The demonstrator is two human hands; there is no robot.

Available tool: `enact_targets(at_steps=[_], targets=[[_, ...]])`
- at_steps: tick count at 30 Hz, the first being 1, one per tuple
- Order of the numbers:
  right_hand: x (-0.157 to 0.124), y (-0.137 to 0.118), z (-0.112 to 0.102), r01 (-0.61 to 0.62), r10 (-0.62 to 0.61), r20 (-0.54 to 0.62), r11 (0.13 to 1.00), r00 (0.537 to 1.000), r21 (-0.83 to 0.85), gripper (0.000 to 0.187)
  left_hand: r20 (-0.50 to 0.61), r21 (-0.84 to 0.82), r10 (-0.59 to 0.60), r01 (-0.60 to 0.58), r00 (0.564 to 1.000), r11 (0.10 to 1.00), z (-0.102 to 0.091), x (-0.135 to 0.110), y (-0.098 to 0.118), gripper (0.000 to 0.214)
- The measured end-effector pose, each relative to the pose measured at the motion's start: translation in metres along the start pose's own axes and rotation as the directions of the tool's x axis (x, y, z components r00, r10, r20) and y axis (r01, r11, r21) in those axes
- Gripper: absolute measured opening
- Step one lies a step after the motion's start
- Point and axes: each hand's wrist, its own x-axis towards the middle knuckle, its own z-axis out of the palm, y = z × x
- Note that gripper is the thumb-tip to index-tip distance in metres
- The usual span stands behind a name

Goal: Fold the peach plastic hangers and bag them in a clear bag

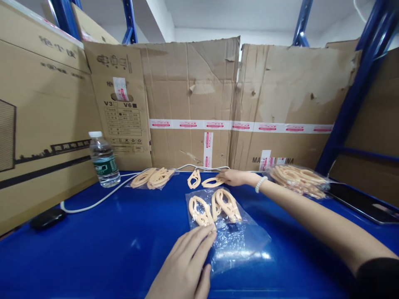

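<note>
A clear plastic bag [237, 245] lies in front of me with several beige folding hangers [229, 203] inside its far part. My left hand [188, 259] rests on the bag's left edge, fingers stretched out flat and touching the lower end of a bagged hanger. Farther away, my right hand [231, 177] has its fingers closed on the right end of a loose beige folding hanger [211, 182], which lies on the blue table. Another loose hanger [194, 179] sits just left of it. My right fingertips are small and partly hidden.
Bagged hangers [152, 178] lie at the back left; a bigger bagged pile [297, 179] is at the back right, beside a dark phone-like device [363, 202]. A water bottle [104, 162], white cable [93, 209] and black object [48, 219] stand left. Cardboard [190, 99] walls the back.
</note>
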Motion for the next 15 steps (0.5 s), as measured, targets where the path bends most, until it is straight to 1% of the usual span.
enact_targets(at_steps=[2, 3, 4, 5, 7, 9, 11, 12, 13, 14, 15], targets=[[-0.024, -0.003, -0.007, 0.005, -0.005, -0.019, 1.0, 1.0, 0.006, 0.031, 0.001, 0.0, -0.027, 0.027, 1.0, 1.0, -0.002, 0.0, 0.002, 0.059], [-0.037, -0.006, -0.011, 0.002, -0.002, -0.057, 1.0, 0.998, 0.006, 0.032, -0.004, -0.001, -0.041, 0.041, 0.999, 0.999, -0.002, 0.001, 0.002, 0.059], [-0.049, -0.01, -0.016, 0.0, 0.003, -0.148, 1.0, 0.989, 0.022, 0.032, -0.008, -0.005, -0.054, 0.054, 0.998, 0.999, -0.002, 0.001, 0.003, 0.059], [-0.061, -0.016, -0.021, 0.0, 0.009, -0.249, 0.999, 0.968, 0.038, 0.031, -0.011, -0.012, -0.062, 0.062, 0.998, 0.998, -0.002, 0.001, 0.003, 0.058], [-0.084, -0.033, -0.033, 0.008, 0.022, -0.431, 0.998, 0.902, 0.068, 0.03, -0.004, -0.04, -0.08, 0.08, 0.997, 0.996, -0.002, 0.0, 0.004, 0.056], [-0.107, -0.057, -0.047, 0.019, 0.022, -0.592, 0.998, 0.806, 0.064, 0.024, 0.015, -0.077, -0.107, 0.108, 0.994, 0.991, -0.003, 0.0, 0.004, 0.056], [-0.129, -0.088, -0.061, -0.013, 0.038, -0.714, 0.999, 0.699, 0.04, 0.017, 0.015, -0.112, -0.127, 0.128, 0.992, 0.985, -0.004, 0.001, 0.006, 0.056], [-0.14, -0.105, -0.068, -0.029, 0.035, -0.747, 0.999, 0.664, 0.021, 0.015, 0.009, -0.125, -0.133, 0.133, 0.991, 0.983, -0.005, 0.001, 0.007, 0.056], [-0.15, -0.123, -0.073, -0.031, 0.027, -0.754, 0.999, 0.656, 0.009, 0.014, -0.003, -0.137, -0.137, 0.135, 0.991, 0.981, -0.006, 0.002, 0.007, 0.057], [-0.159, -0.141, -0.076, -0.011, -0.007, -0.742, 1.0, 0.671, -0.02, 0.014, -0.017, -0.147, -0.144, 0.14, 0.989, 0.979, -0.007, 0.002, 0.008, 0.057], [-0.166, -0.158, -0.079, -0.002, -0.025, -0.695, 0.999, 0.719, -0.037, 0.012, -0.03, -0.154, -0.147, 0.141, 0.989, 0.978, -0.007, 0.003, 0.008, 0.058]])
